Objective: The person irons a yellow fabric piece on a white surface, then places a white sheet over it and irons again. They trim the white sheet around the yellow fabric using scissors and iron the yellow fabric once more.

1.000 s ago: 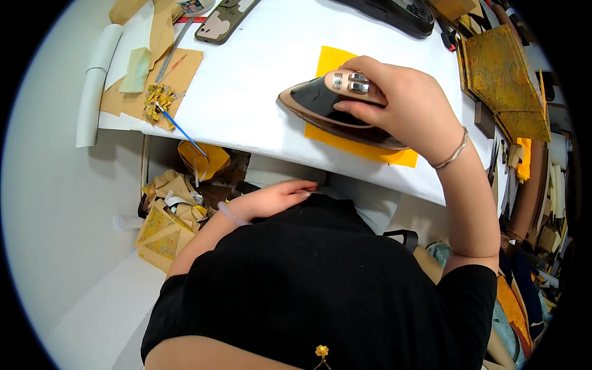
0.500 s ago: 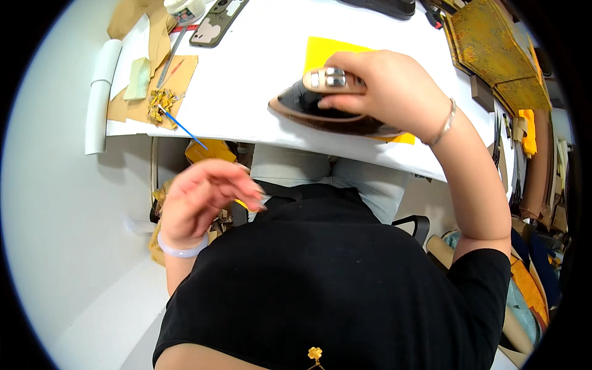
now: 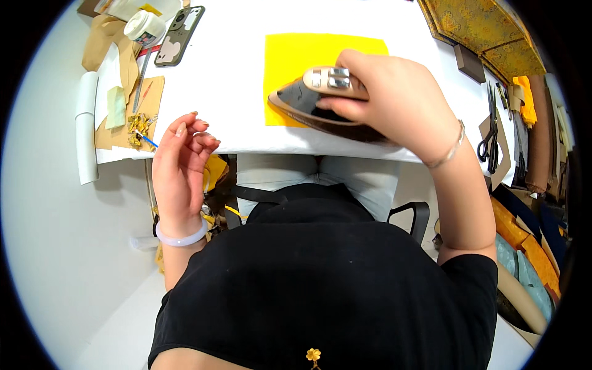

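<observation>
My right hand [image 3: 394, 98] is wrapped round the handle of a small clothes iron [image 3: 299, 98], dark with a beige handle top. The iron's tip points left over the lower part of a bright yellow sheet [image 3: 320, 52], and its rear reaches toward the table's near edge. Whether the sheet is cloth or paper I cannot tell. Part of it is hidden under the iron and my hand. My left hand [image 3: 182, 166] hovers by the near left edge of the white table [image 3: 228, 98], fingers loosely curved and apart, holding nothing.
At left lie a phone [image 3: 179, 37], a white jar [image 3: 144, 28], a metal ruler [image 3: 142, 80], brown paper [image 3: 154, 92] and crumpled gold scraps [image 3: 140, 129]. A white roll [image 3: 87, 129] hangs at the edge. Black scissors [image 3: 490, 139], a dark block [image 3: 470, 63] and gold patterned panels [image 3: 481, 31] are at right.
My left hand has risen toward the table edge, its fingers uncurling upward. The view has shifted, and more of the yellow sheet shows around the iron, which stays in my right hand.
</observation>
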Action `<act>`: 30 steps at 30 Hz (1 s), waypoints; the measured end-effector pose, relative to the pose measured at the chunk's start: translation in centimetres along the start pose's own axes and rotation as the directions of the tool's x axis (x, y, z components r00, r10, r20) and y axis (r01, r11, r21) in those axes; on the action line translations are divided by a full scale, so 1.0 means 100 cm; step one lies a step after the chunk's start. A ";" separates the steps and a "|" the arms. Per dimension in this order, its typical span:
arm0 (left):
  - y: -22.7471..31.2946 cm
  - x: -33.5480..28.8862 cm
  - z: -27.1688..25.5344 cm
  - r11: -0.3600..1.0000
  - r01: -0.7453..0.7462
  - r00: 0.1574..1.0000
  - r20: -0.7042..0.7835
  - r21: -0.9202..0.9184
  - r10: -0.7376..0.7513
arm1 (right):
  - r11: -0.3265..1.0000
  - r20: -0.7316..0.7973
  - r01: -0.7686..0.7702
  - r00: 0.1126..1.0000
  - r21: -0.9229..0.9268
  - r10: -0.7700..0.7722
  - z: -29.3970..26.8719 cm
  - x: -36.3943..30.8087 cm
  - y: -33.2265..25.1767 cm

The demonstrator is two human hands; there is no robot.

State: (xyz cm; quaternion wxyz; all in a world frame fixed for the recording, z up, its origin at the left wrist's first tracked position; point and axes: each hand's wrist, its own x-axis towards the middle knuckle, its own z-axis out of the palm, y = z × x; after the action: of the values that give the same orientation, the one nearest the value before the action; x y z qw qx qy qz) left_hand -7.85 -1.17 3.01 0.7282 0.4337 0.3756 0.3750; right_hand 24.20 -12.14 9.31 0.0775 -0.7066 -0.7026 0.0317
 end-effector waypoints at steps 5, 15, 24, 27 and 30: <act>-0.007 0.017 0.006 0.995 -0.017 1.000 -0.013 -0.094 0.016 | 0.996 0.051 0.063 0.996 0.066 -0.067 -0.004 -0.011 0.009; -0.009 0.031 0.024 0.998 -0.061 0.997 -0.041 -0.029 0.060 | 0.997 -0.130 -0.063 0.990 -0.033 0.058 0.007 0.010 0.040; -0.017 0.031 0.004 0.988 -0.076 0.989 -0.140 -0.134 0.057 | 0.993 -0.003 -0.096 0.995 0.062 0.096 -0.011 -0.038 0.035; -0.022 0.030 0.011 0.990 -0.051 0.992 -0.124 -0.130 0.035 | 0.996 0.048 -0.056 0.997 0.071 0.053 -0.014 -0.022 0.048; -0.024 0.027 0.018 0.988 -0.016 0.997 -0.081 -0.153 0.003 | 0.995 0.033 -0.101 0.994 0.014 0.100 -0.013 0.004 0.059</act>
State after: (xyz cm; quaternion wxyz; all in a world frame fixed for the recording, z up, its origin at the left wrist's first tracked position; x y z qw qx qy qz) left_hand -4.59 -0.23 0.83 0.7418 0.3628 0.3727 0.4234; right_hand 30.20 -11.85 9.70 0.0701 -0.7398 -0.6671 0.0523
